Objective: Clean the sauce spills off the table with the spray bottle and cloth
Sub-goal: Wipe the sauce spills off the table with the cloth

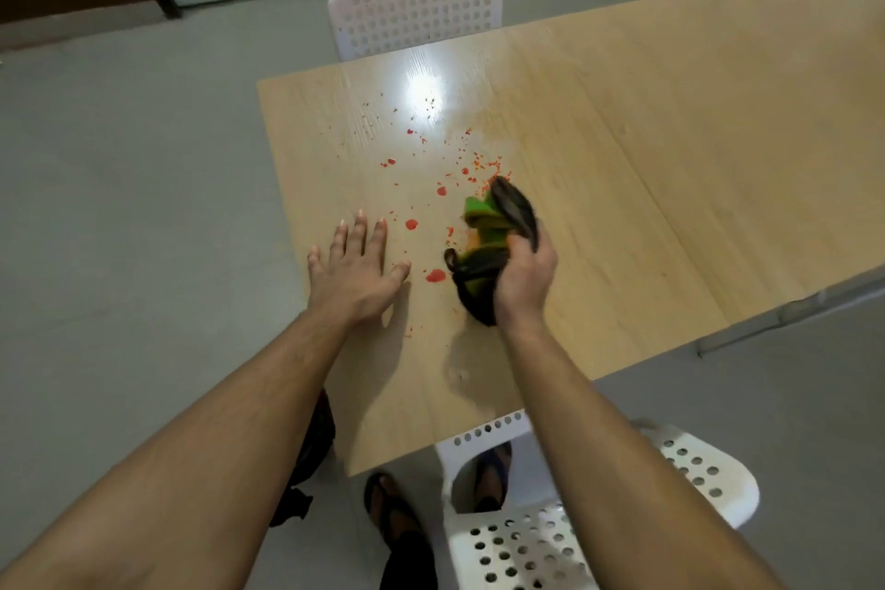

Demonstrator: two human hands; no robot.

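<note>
Right hand (pixel 524 275) grips the bunched cloth (pixel 493 244) on the table (pixel 670 158), beside red sauce spills (pixel 436 275); left hand (pixel 357 268) rests flat, fingers spread. Recommended: flatten the cloth and sweep inward. Spray bottle not visible.

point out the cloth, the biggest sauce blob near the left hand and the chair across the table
cloth (pixel 488 235): head view, on its green folds above the right hand's fingers.
sauce blob (pixel 435 275): head view, middle of the red spot beside the left thumb.
chair (pixel 415 10): head view, on the perforated white backrest.
</note>
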